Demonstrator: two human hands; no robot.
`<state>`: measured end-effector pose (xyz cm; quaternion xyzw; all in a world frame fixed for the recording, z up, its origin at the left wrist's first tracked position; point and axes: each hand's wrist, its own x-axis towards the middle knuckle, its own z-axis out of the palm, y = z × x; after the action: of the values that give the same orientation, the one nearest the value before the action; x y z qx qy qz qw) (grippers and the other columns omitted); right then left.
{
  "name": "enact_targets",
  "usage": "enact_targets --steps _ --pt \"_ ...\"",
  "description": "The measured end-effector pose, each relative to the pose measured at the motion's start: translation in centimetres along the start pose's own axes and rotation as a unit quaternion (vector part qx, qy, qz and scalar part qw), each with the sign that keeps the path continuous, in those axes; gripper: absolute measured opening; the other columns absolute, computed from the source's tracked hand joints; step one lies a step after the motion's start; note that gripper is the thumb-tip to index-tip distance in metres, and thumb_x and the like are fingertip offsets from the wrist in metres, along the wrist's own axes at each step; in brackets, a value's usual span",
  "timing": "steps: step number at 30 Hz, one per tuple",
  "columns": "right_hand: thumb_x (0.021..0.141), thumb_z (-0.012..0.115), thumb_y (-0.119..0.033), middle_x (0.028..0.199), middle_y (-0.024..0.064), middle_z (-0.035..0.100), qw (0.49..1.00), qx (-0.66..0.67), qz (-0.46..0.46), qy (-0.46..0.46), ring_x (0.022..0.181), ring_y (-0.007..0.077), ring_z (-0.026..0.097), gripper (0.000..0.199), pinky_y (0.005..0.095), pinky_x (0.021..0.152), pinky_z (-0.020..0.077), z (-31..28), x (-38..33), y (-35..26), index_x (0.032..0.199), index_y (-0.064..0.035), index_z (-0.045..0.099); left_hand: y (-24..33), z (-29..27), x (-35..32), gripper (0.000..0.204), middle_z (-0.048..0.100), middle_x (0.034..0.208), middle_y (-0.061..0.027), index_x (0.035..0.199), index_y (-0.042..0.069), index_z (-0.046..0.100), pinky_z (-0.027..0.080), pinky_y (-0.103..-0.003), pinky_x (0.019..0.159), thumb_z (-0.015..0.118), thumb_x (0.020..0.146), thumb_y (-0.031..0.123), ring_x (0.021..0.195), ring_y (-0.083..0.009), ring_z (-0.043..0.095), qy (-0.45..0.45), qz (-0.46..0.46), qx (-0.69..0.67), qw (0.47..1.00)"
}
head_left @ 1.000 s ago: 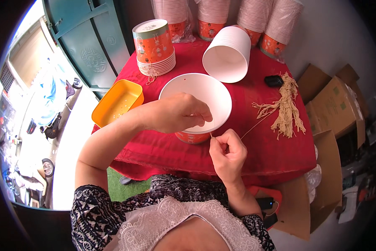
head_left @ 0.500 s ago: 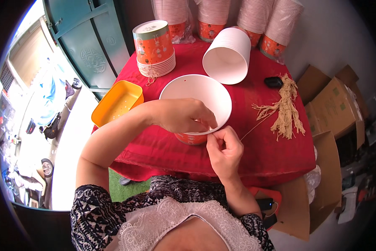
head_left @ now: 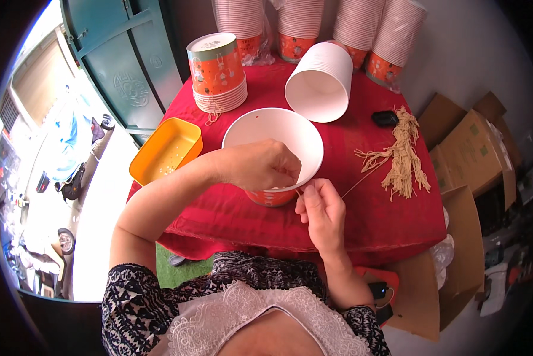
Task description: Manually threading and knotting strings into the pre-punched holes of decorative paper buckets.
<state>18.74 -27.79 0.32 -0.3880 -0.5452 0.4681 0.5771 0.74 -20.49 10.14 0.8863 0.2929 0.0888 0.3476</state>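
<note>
A white-lined paper bucket (head_left: 241,127) with an orange printed outside stands upright on the red cloth in front of me, a small hole below its far rim. My left hand (head_left: 265,165) reaches over the near side into it, fingers curled down against the inner wall; their tips are mostly hidden. Just outside the near right rim, my right hand (head_left: 323,207) pinches a thin tan string (head_left: 361,181) between thumb and fingers. That string runs right toward a loose bundle of tan strings (head_left: 404,157). A short piece of it shows between rim and fingertips.
Left of the bucket sits a yellow tray (head_left: 160,155) with small white bits. Beyond are upside-down stacked orange buckets (head_left: 216,71), a white bucket stack on its side (head_left: 321,86) and tall wrapped stacks (head_left: 299,26). A black object (head_left: 385,118) touches the strings. Cardboard boxes (head_left: 471,154) stand right.
My right hand has turned and its fingers have lifted, showing the thumb and a bit of string at the rim. My left fingers have curled closer together inside the bucket.
</note>
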Motion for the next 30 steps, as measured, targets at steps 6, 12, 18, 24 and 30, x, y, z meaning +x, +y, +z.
enact_targets --steps 6,12,18,24,30 --pt "0.103 0.035 -0.050 0.062 0.0042 0.058 0.995 -0.065 0.047 -0.052 0.051 0.0070 0.047 0.062 0.0209 0.048 0.0364 -1.5 1.5 -1.2 0.082 0.0011 0.063 0.1 -0.3 -0.9 0.011 0.066 0.077 -0.0108 0.088 -0.002 0.068 0.048 -0.032 0.070 0.062 0.085 0.007 0.074 -0.0194 0.062 0.064 -0.032 0.002 0.997" --pt "0.096 0.043 -0.052 0.047 0.0086 0.053 0.955 -0.185 0.189 -0.131 0.043 0.0138 0.051 0.067 0.0272 0.045 0.0408 -2.1 5.1 -3.1 0.066 0.0036 0.063 0.9 0.0 -1.6 0.010 0.064 0.075 -0.0111 0.083 -0.003 0.065 0.048 -0.032 0.069 0.060 0.080 0.006 0.072 -0.0197 0.061 0.118 -0.056 0.018 0.991" --pt "0.090 0.052 -0.024 0.057 0.0063 0.057 0.967 -0.055 0.212 -0.132 0.051 0.0105 0.050 0.041 0.0289 0.048 0.0422 -1.4 6.0 -3.4 0.066 0.0076 0.061 1.8 0.9 -2.3 0.013 0.064 0.069 -0.0183 0.078 -0.002 0.066 0.050 -0.041 0.062 0.058 0.075 0.007 0.064 -0.0331 0.064 0.188 -0.001 0.025 0.982" --pt "0.091 0.052 -0.016 0.060 0.0015 0.052 0.980 -0.099 0.112 -0.132 0.057 0.0086 0.048 0.036 0.0308 0.050 0.0390 -0.4 8.7 -1.9 0.063 0.0065 0.054 1.1 0.2 -1.6 0.012 0.064 0.069 -0.0192 0.077 -0.001 0.067 0.051 -0.042 0.063 0.058 0.075 0.007 0.066 -0.0363 0.064 0.262 -0.001 0.093 0.960" --pt "0.093 0.051 -0.017 0.061 0.0020 0.052 0.985 -0.070 0.079 -0.136 0.059 0.0101 0.047 0.033 0.0327 0.055 0.0389 0.5 12.8 3.8 0.071 0.0058 0.058 -5.7 0.8 0.8 0.016 0.064 0.070 -0.0172 0.080 -0.003 0.066 0.050 -0.038 0.064 0.058 0.077 0.010 0.066 -0.0294 0.063 0.290 -0.081 0.079 0.950"
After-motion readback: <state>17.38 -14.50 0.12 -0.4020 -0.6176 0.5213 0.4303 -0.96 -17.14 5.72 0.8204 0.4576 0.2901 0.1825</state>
